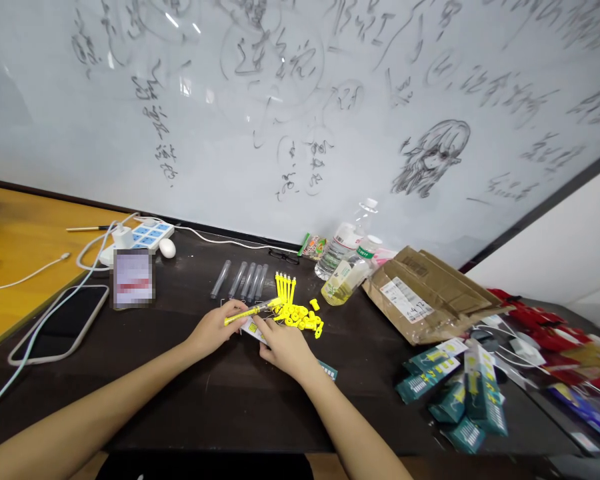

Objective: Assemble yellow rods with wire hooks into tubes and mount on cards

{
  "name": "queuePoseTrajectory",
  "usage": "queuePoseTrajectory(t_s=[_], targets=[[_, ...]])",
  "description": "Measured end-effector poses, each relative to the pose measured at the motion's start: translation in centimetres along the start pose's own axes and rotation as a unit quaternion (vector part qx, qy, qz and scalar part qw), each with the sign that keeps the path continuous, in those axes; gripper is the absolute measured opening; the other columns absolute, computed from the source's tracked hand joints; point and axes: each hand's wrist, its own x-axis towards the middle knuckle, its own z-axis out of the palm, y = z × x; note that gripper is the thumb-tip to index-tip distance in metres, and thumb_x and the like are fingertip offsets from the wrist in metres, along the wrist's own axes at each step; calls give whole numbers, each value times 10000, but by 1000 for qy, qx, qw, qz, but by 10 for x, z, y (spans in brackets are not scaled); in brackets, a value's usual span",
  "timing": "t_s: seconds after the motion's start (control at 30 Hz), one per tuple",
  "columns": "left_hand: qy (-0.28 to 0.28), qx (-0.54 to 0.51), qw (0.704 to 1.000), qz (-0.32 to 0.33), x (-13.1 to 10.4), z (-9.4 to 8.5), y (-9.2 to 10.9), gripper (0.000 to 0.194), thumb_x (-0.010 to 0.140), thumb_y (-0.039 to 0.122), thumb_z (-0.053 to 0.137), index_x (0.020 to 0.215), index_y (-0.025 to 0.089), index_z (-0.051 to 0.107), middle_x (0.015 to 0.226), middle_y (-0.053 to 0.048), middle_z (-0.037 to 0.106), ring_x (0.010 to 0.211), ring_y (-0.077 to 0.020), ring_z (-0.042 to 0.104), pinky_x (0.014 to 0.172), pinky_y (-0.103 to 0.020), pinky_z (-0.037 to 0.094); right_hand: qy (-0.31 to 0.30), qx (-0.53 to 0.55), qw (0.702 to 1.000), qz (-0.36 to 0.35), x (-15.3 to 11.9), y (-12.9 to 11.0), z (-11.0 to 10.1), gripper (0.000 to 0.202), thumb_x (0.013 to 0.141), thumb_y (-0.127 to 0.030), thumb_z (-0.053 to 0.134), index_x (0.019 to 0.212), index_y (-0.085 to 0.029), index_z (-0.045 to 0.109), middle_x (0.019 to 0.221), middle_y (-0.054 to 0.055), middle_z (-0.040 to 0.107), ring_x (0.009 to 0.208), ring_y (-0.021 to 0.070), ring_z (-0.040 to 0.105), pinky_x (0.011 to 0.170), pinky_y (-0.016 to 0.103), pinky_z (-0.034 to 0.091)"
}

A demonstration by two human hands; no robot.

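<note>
My left hand [219,328] is closed around a slim yellow stick with a clear tube-like end [253,311], tilted up to the right. My right hand [289,347] curls over a small white and green cardboard box [255,331]. The box's green end shows beyond my wrist, and its middle is hidden. Just past my fingers is a pile of small yellow plastic pieces [304,319]. Several yellow sticks with silvery tips [285,288] lie side by side behind it. Farther left, several clear plastic tubes [250,281] rest on the dark table [190,400].
Two plastic bottles [347,270], a snack packet [313,246] and glasses stand or lie at the back. On the right are a brown cardboard parcel [420,293] and several green boxes [483,390]. A phone [60,323], power strip [153,233] and cables occupy the left.
</note>
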Motion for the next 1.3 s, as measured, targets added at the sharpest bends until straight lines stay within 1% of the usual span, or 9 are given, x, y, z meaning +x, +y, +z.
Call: queuePoseTrajectory(t_s=[0.13, 0.27, 0.4, 0.6, 0.67, 0.77, 0.87, 1.07, 1.3], targets=[[10, -43, 999, -27, 3, -3, -2, 348, 791, 464, 532, 1027, 208, 539, 866, -29, 673, 638, -156, 647, 469, -221, 499, 27, -1, 1000, -7, 1, 3, 0, 588, 827, -220, 494, 1384, -270, 313, 1022, 78, 600, 901, 209, 593, 719, 276, 460], [91, -85, 992, -15, 7, -11, 0, 389, 795, 466, 542, 1074, 194, 533, 979, -64, 667, 618, -153, 661, 422, -197, 463, 80, 33, 996, 32, 0, 9, 0, 554, 892, -281, 422, 1419, -291, 250, 1087, 73, 596, 964, 202, 578, 773, 275, 447], [162, -55, 985, 27, 11, -25, 2, 417, 799, 449, 555, 1087, 150, 591, 671, -20, 655, 465, -118, 574, 370, -182, 384, 121, 77, 986, 81, -1, 19, -2, 519, 900, -311, 408, 1400, -255, 282, 1149, 73, 601, 1001, 200, 584, 794, 270, 433], [189, -14, 978, 83, 14, -41, 4, 296, 732, 409, 636, 878, 158, 696, 879, -61, 706, 797, -188, 634, 678, -257, 502, 133, 97, 973, 162, -2, 35, -4, 412, 868, -360, 451, 1249, -205, 424, 1048, 78, 651, 894, 221, 624, 713, 280, 426], [205, -28, 976, 73, 15, -45, 2, 287, 720, 408, 643, 848, 156, 695, 767, -46, 693, 686, -161, 616, 585, -233, 480, 136, 97, 973, 160, -2, 39, -4, 389, 864, -346, 454, 1228, -211, 433, 1066, 73, 645, 901, 217, 623, 712, 276, 423], [233, -80, 968, 47, 18, -51, -3, 325, 732, 427, 617, 878, 142, 677, 534, 22, 555, 419, -76, 442, 380, -177, 307, 130, 96, 976, 149, -2, 42, -3, 371, 860, -324, 457, 1214, -215, 446, 1071, 70, 640, 917, 207, 618, 726, 273, 425], [273, -122, 954, 28, 22, -60, -8, 344, 738, 447, 591, 837, 129, 675, 470, 56, 443, 366, -48, 338, 357, -173, 218, 138, 97, 975, 144, -2, 43, -1, 386, 856, -315, 463, 1227, -213, 443, 1092, 71, 632, 935, 205, 612, 753, 279, 432], [265, 31, 962, 54, 21, -71, -4, 308, 738, 426, 592, 680, 149, 712, 516, 7, 576, 465, -96, 461, 455, -202, 337, 185, 100, 972, 103, -4, 45, -1, 397, 882, -325, 441, 1267, -227, 439, 1098, 66, 611, 984, 196, 579, 776, 271, 440], [263, 112, 955, 75, 20, -71, -9, 312, 767, 433, 572, 671, 165, 699, 630, -12, 674, 592, -145, 576, 585, -219, 411, 170, 64, 981, 69, -5, 48, -3, 420, 878, -313, 470, 1292, -245, 450, 1009, 64, 598, 933, 194, 564, 735, 270, 446]])
